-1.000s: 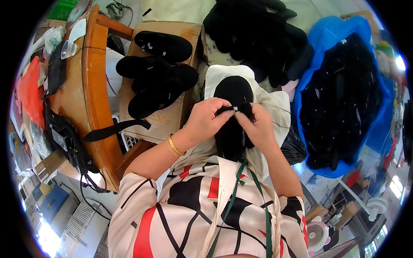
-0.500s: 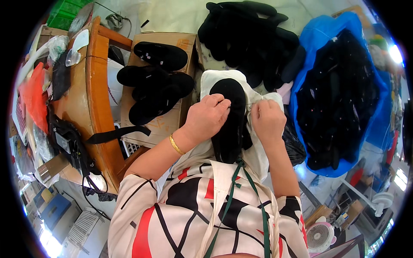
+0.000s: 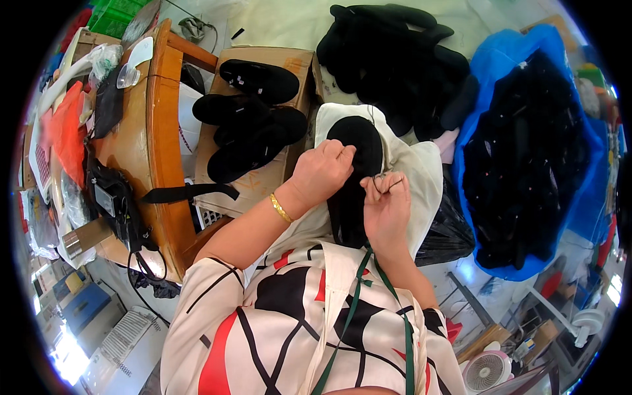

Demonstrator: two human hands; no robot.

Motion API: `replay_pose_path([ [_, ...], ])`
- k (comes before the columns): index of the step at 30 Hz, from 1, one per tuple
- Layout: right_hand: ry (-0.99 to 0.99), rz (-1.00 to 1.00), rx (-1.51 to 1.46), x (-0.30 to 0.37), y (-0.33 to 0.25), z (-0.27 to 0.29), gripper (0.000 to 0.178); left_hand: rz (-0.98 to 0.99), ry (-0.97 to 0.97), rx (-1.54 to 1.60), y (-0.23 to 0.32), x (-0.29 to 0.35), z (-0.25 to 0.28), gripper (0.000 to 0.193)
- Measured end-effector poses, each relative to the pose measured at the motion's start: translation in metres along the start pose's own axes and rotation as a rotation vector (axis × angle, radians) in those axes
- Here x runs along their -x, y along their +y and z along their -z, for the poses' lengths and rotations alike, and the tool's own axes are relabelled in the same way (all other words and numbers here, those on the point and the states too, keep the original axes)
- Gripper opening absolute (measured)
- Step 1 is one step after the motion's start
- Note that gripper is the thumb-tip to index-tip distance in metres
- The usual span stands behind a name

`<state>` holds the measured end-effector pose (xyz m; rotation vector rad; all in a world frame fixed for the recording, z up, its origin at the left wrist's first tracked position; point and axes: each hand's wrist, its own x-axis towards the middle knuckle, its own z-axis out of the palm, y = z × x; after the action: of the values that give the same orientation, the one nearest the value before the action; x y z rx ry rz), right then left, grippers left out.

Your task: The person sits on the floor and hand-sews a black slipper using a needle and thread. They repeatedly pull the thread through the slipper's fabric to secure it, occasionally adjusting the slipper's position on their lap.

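A black cloth shoe (image 3: 355,131) lies lengthwise on a white cloth (image 3: 421,171) over my lap. My left hand (image 3: 322,170), with a gold bracelet at the wrist, is closed, its fingertips pinching the shoe's upper side near the middle. Beside the shoe's right edge, my right hand (image 3: 385,207) is closed too, fingers curled with the palm side turned up. A thin dark strand that looks like thread crosses its fingers. Whether a needle is there is too small to tell. Part of the shoe is hidden under my hands.
Several black shoes (image 3: 257,141) rest on a cardboard box (image 3: 299,62) at the left, beside a wooden table (image 3: 164,131). A heap of black shoes (image 3: 395,59) lies ahead. At the right stands a blue bag (image 3: 469,197) full of black pieces, near a black plastic bag (image 3: 447,230).
My right hand has moved left and nearer to me, from the white cloth to the shoe's edge, and its palm has turned up. My left hand stays on the shoe.
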<state>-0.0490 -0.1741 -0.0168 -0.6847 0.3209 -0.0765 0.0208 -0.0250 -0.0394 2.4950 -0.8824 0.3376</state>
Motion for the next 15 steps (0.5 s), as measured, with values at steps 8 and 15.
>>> replay_pose_path([
  [8, -0.109, 0.178, 0.297, 0.044, 0.001, -0.006, 0.016, 0.034, -0.062, 0.098, 0.004, -0.002, 0.005, 0.026],
  [15, -0.219, 0.356, 0.63, 0.039, -0.002, 0.001, 0.012, 0.12, -0.095, 0.194, 0.005, -0.009, 0.008, 0.029],
])
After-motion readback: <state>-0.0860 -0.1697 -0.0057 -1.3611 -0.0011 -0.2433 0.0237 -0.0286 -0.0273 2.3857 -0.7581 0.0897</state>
